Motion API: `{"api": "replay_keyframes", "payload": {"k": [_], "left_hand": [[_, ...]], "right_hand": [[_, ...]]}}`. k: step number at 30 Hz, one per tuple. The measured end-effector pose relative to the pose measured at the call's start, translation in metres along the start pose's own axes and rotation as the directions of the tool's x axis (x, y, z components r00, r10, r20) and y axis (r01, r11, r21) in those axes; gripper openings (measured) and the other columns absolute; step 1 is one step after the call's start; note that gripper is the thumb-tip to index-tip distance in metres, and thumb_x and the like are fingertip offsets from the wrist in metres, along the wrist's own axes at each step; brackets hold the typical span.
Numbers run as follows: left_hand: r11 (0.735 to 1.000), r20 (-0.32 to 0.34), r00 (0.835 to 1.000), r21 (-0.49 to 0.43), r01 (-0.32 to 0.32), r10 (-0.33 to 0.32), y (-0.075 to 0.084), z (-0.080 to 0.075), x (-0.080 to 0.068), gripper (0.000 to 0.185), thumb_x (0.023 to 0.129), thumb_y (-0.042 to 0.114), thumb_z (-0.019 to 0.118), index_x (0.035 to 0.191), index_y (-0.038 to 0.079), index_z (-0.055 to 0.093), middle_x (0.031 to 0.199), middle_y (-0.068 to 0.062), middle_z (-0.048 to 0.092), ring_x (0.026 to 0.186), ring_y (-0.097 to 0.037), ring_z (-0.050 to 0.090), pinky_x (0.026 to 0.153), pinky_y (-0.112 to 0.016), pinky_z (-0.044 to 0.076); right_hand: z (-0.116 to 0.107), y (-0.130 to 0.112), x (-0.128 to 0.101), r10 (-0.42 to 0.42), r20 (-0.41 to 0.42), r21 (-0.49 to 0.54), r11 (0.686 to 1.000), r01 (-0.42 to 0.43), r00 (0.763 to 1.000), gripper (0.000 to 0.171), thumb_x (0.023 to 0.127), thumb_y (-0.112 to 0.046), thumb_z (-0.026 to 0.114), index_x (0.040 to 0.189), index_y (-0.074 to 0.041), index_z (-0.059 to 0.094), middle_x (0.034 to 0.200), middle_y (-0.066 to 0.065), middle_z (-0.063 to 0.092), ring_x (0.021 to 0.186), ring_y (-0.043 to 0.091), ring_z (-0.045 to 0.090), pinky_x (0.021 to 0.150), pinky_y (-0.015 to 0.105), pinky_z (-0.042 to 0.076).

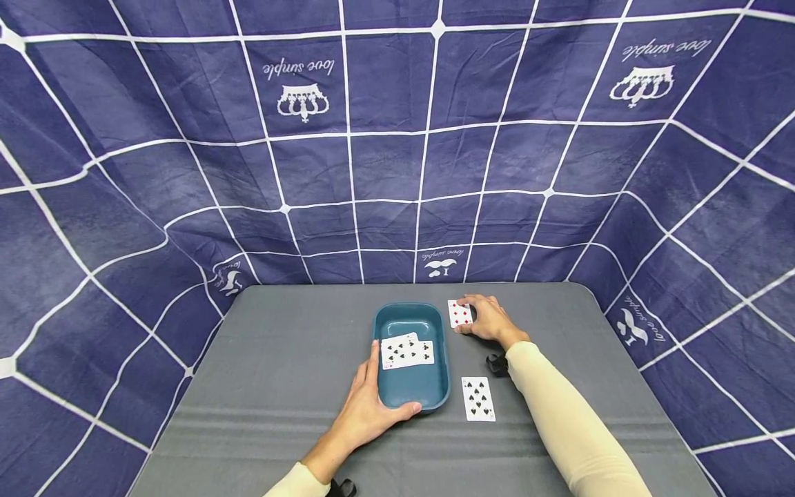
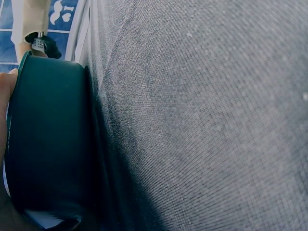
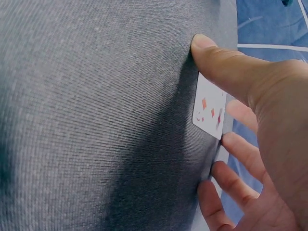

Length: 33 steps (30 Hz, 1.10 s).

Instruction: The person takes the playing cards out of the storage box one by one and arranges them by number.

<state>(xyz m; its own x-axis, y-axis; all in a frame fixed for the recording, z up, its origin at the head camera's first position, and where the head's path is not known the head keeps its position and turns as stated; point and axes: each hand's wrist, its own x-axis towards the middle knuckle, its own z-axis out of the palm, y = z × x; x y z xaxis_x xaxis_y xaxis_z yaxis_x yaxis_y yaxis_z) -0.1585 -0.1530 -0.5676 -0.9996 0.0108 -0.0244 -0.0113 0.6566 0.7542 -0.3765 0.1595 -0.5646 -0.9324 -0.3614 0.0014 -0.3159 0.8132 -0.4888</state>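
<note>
In the head view a teal rectangular bin (image 1: 413,396) sits on the grey table. Inside it overlap a spade playing card (image 1: 399,351) and a club playing card (image 1: 427,352), faces up. My left hand (image 1: 370,407) holds the bin at its near left corner, fingers along the left side and thumb on the near rim. Beyond the bin's right side, my right hand (image 1: 487,319) reaches over a diamond playing card (image 1: 458,315) lying face up. In the right wrist view its thumb (image 3: 226,65) and spread fingers stand around the diamond card at table level; the card lies flat.
Another spade card (image 1: 478,399) lies face up on the table, right of the bin and near the right forearm. The grey table (image 1: 279,373) is backed and flanked by blue cloth (image 1: 385,166) with white grid lines.
</note>
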Motion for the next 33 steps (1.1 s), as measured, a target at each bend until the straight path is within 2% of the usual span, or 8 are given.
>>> {"api": "replay_keyframes", "payload": {"k": [9,14,17,21,29,33], "left_hand": [[1.000,-0.003,1.000,0.003,0.001,-0.001,-0.001,0.002,-0.003,0.156,0.075,0.073,0.102,0.190,0.022,0.010,0.178,-0.023,0.047,0.161,-0.044,0.053,0.125,-0.066,0.053],[1.000,-0.001,1.000,0.003,0.003,-0.003,-0.001,0.002,-0.003,0.156,0.075,0.074,0.102,0.190,0.023,0.009,0.178,-0.023,0.047,0.159,-0.045,0.054,0.124,-0.067,0.054],[1.000,-0.009,1.000,0.003,0.000,0.000,0.000,0.002,-0.002,0.156,0.075,0.074,0.102,0.190,0.023,0.010,0.177,-0.023,0.047,0.159,-0.045,0.055,0.123,-0.067,0.054],[1.000,-0.013,1.000,0.004,-0.002,0.002,0.001,0.002,-0.002,0.156,0.075,0.073,0.102,0.190,0.022,0.010,0.177,-0.022,0.048,0.158,-0.044,0.056,0.123,-0.066,0.054],[1.000,-0.012,1.000,-0.001,0.000,0.000,0.000,0.003,-0.002,0.156,0.075,0.073,0.102,0.190,0.023,0.011,0.177,-0.021,0.048,0.160,-0.043,0.054,0.124,-0.066,0.054],[1.000,-0.015,1.000,0.001,-0.003,0.003,0.000,0.002,-0.001,0.156,0.074,0.074,0.102,0.190,0.023,0.010,0.177,-0.021,0.048,0.160,-0.043,0.054,0.125,-0.066,0.053]], "right_hand": [[-0.001,0.001,0.000,-0.011,0.007,0.007,1.000,0.011,1.000,0.073,0.093,-0.035,0.100,0.156,-0.010,0.073,0.175,0.024,0.058,0.155,0.056,0.053,0.130,0.074,0.043],[0.006,0.014,0.006,-0.064,-0.043,-0.010,0.998,0.064,0.997,0.069,0.094,-0.042,0.099,0.152,-0.013,0.076,0.167,0.021,0.066,0.147,0.055,0.058,0.123,0.070,0.050],[0.005,0.013,0.008,-0.059,-0.047,-0.005,0.998,0.059,0.997,0.067,0.095,-0.041,0.098,0.152,-0.014,0.076,0.166,0.021,0.067,0.145,0.054,0.058,0.122,0.070,0.051],[-0.003,0.000,0.005,-0.017,-0.012,0.008,1.000,0.017,1.000,0.067,0.096,-0.030,0.097,0.155,-0.010,0.073,0.170,0.023,0.064,0.150,0.053,0.056,0.125,0.073,0.048],[-0.001,0.002,0.007,-0.003,-0.012,0.020,1.000,0.003,1.000,0.065,0.098,-0.028,0.097,0.156,-0.012,0.073,0.168,0.019,0.066,0.151,0.050,0.057,0.123,0.072,0.049],[-0.004,-0.004,0.006,-0.007,-0.017,0.001,1.000,0.007,1.000,0.067,0.099,-0.029,0.096,0.159,-0.012,0.071,0.168,0.019,0.067,0.151,0.050,0.057,0.122,0.072,0.050]]}}
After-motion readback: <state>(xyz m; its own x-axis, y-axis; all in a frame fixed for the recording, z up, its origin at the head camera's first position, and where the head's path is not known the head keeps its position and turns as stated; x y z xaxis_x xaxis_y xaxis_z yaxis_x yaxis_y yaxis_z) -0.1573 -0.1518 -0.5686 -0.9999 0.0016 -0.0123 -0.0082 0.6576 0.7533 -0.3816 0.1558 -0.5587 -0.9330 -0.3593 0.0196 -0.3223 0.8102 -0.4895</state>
